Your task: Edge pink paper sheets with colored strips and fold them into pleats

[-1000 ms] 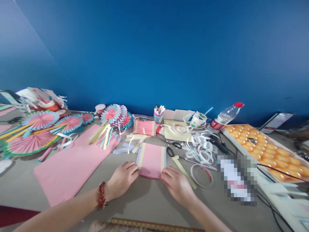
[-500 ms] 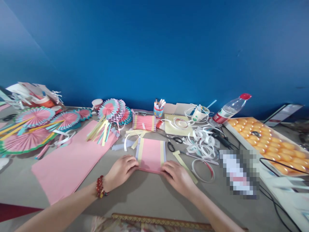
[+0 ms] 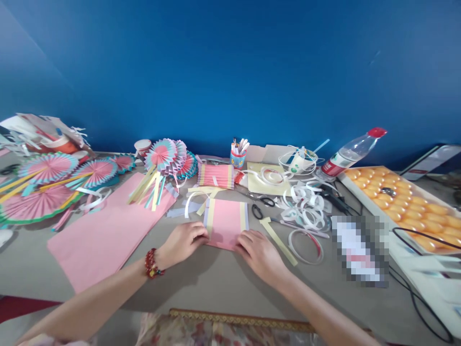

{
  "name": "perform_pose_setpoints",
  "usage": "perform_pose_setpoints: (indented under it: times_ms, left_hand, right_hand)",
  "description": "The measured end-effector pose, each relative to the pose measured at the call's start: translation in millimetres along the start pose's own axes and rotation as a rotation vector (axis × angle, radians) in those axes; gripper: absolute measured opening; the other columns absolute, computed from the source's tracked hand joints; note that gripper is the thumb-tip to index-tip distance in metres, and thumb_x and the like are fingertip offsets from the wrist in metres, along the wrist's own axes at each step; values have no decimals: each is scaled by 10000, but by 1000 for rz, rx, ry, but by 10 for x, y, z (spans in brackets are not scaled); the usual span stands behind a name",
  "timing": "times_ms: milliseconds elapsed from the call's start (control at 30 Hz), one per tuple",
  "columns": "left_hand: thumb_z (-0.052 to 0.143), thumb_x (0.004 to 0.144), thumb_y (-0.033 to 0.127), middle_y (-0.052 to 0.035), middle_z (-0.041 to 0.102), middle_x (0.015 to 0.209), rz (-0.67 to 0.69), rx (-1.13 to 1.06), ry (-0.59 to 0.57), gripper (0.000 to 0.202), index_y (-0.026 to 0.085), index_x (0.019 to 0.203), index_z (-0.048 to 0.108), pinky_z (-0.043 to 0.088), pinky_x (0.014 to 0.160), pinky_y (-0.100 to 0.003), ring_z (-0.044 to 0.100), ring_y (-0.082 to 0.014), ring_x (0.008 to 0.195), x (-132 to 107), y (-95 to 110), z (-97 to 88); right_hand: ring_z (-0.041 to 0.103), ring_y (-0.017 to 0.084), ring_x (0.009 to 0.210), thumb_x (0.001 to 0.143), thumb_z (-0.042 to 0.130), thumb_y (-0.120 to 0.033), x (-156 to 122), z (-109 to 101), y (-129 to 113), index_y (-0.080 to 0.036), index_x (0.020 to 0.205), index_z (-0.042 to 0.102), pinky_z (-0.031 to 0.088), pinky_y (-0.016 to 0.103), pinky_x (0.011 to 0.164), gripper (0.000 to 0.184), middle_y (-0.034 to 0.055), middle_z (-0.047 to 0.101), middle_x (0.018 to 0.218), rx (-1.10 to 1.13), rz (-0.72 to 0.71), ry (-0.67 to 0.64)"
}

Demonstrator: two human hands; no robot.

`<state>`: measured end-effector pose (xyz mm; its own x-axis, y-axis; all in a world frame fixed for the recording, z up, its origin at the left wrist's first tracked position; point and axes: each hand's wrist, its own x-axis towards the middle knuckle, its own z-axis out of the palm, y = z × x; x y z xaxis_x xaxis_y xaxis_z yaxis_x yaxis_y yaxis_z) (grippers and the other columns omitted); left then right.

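Observation:
A small pink paper sheet (image 3: pixel 226 222) with yellow and lilac strips along both sides lies flat on the grey table (image 3: pixel 216 283). My left hand (image 3: pixel 184 241) pinches its near left corner, fingers curled. My right hand (image 3: pixel 258 252) presses and pinches the near right edge, fingers bent onto the paper. A red bead bracelet (image 3: pixel 151 264) is on my left wrist.
A large pink sheet (image 3: pixel 108 230) lies to the left, with pleated paper fans (image 3: pixel 46 187) beyond it. Scissors (image 3: pixel 261 206), white paper rings (image 3: pixel 302 211), a pen cup (image 3: pixel 236 156), a plastic bottle (image 3: pixel 351 151) and a tray of orange balls (image 3: pixel 399 202) stand to the right.
Both hands have crept a little up the near edge of the small pink sheet, fingers closing further onto it. The view has tilted slightly.

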<state>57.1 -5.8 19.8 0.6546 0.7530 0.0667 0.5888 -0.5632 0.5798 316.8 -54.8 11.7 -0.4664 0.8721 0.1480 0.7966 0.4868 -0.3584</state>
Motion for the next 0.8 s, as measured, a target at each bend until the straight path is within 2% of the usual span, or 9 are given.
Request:
perform_pose_setpoints:
  times_ms: [300, 500, 800]
  left_hand:
    - [532, 957, 286, -4, 645, 861, -30, -15, -33, 168, 191, 866, 637, 414, 708, -245, 601, -146, 769, 64, -41, -20]
    - [567, 938, 283, 6, 635, 825, -60, -19, -58, 151, 190, 837, 629, 399, 701, -242, 592, -144, 758, 89, -68, -24]
    - [562, 935, 262, 6, 645, 843, -81, -7, -59, 135, 197, 833, 622, 389, 690, -249, 593, -150, 756, 107, -71, -35]
  right_hand:
    - [588, 164, 785, 915, 586, -185, 109, -23, 55, -190, 814, 593, 384, 273, 743, 100, 8, 648, 805, 139, 99, -37]
    - [594, 167, 768, 934, 533, -208, 150, -32, 76, -198, 812, 598, 378, 268, 720, 139, 14, 662, 791, 126, 89, -56]
    - [590, 167, 747, 945, 550, -265, 156, 5, 93, -206, 816, 595, 347, 270, 703, 148, 11, 666, 802, 91, 113, -47]
